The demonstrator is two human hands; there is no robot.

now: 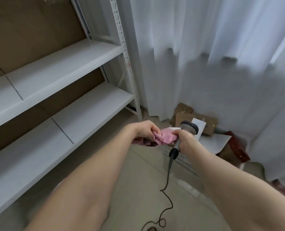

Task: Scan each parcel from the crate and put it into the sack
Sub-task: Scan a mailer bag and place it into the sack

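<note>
My left hand [144, 130] grips the left end of a soft pink parcel [165, 136] held out in front of me above the floor. My right hand [187, 141] is curled round the grey handle of a barcode scanner [188, 128], and its fingers also touch the parcel's right end. The scanner's head points away from me, just above the parcel. Its black cable [167, 179] hangs down and coils on the floor. No crate or sack can be told apart in this view.
White metal shelving [58, 69] fills the left side. White curtains [205, 64] hang ahead and to the right. Cardboard boxes [188, 117], white paper [213, 140] and a dark red item [236, 147] lie on the floor by the curtain.
</note>
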